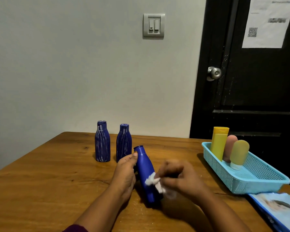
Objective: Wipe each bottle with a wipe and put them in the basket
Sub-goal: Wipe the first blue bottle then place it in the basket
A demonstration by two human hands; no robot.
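- Blue bottle point(145, 171): plain, clean-looking, tilted with its cap end up and away. Its base is low over the tabletop point(40, 181); contact there cannot be told.
- Left hand point(126, 173): grips the blue bottle's upper body. The fingers point(134, 155) are curled round it and the thumb tip lies by the neck.
- Wipe point(155, 182): white and crumpled, pinched by the right fingers and pressed on the blue bottle's middle, just below the left fingers.
- Right hand point(179, 178): fingers point(164, 171) bunched on the wipe, blurred.
- Streaked bottles, two: dark blue with white smears, capped and upright. They stand side by side on the tabletop just beyond the left fingers. One point(102, 142) is further left; the other point(123, 143) is nearest the thumb.
- Basket point(258, 180): turquoise mesh, well to the right of the right fingers, on the tabletop's right side.
- Yellow bottle point(218, 143), pink bottle point(230, 148), olive bottle point(238, 154): standing close together in the basket's far end, the olive one cap down.
- Pack point(278, 208): blue and white, flat, on the near side of the basket, right of the right fingers and cut by the frame edge.
- Sleeve point(75, 229): dark maroon, on the left arm.
- Switch point(153, 25): grey, on the wall beyond the fingers.
- Door point(249, 97): black, far right, with a metal knob point(214, 73) and a printed sheet point(268, 22).
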